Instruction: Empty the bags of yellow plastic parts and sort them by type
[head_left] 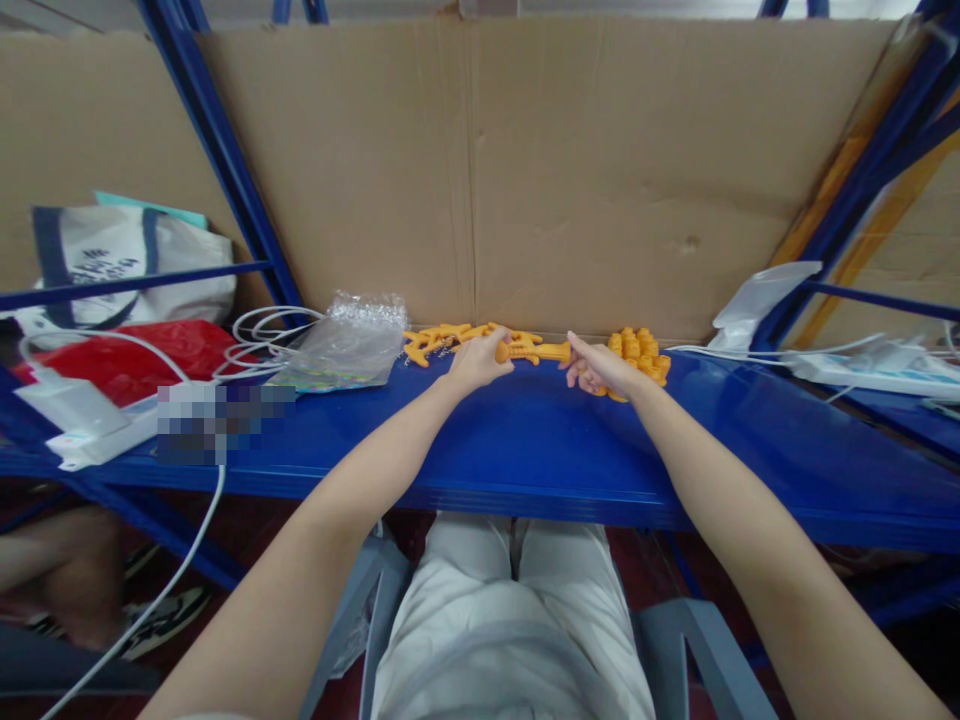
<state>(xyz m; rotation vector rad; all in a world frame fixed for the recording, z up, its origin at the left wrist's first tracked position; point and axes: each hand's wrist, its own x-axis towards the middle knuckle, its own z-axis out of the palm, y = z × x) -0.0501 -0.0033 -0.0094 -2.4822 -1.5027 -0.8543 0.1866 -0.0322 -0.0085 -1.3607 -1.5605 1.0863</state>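
Note:
An orange plastic rod-shaped piece (534, 351) is held level over the blue shelf (525, 450), close to the cardboard back wall. My left hand (478, 360) is closed round its left end. My right hand (596, 366) pinches its right end with fingers curled. Behind my left hand lies a row of flat orange plastic figures (442, 340). A cluster of small orange knobbly parts (641, 352) sits just behind and right of my right hand.
A clear plastic bag (346, 345) and coiled white cables (259, 335) lie at left, with a white charger (75, 415) and red bag (142, 355) beyond. White packaging (757, 300) and a power strip (862, 370) are at right. A cardboard sheet (540, 170) backs the shelf.

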